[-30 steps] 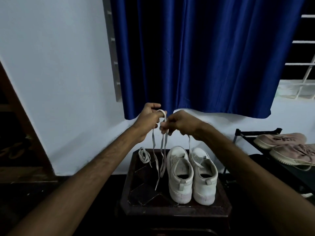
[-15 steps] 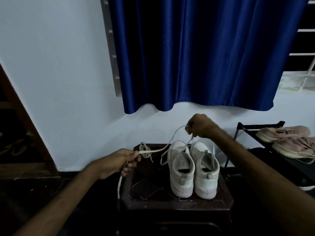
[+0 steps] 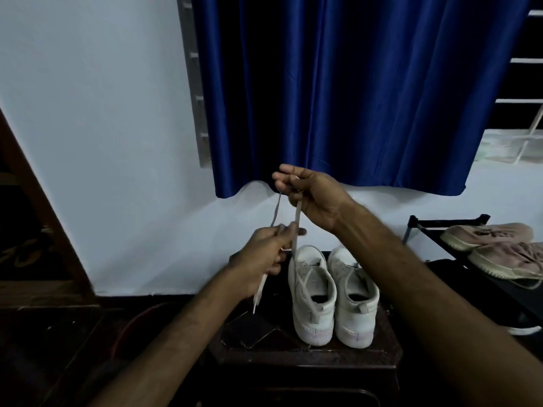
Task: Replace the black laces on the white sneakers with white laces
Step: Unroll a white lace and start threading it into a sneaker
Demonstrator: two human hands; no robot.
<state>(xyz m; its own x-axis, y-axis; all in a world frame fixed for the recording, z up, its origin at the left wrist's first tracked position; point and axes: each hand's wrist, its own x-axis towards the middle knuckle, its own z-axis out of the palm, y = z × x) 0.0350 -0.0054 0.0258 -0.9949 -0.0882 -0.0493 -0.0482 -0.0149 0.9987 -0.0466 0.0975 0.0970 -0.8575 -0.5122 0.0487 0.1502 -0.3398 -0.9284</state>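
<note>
1. My right hand [image 3: 314, 198] is at the centre of the frame, just under the curtain [image 3: 352, 98] hem. Its fingers [image 3: 289, 183] are curled and pinch the top of the white lace [image 3: 297, 218].
2. My left hand [image 3: 261, 257], lower and a little to the left, pinches the same lace where two strands come down to it. A loose tail hangs below that hand.
3. One strand drops from there into the front of the left sneaker [image 3: 313, 306]. It is too dim to tell which eyelet it passes through.
4. The left sneaker and the right sneaker [image 3: 357, 312] stand side by side on the dark worktop [image 3: 293, 356], heels toward me. I see no black lace on either.
5. I judge the black laces are already out, and I am drawing the white lace taut to even its two ends on the left sneaker.
6. Next I should match the lengths, then pinch one tip finely and feed it through the next eyelet. Nothing holds the sneaker, so a hard tug could tip it.
</note>
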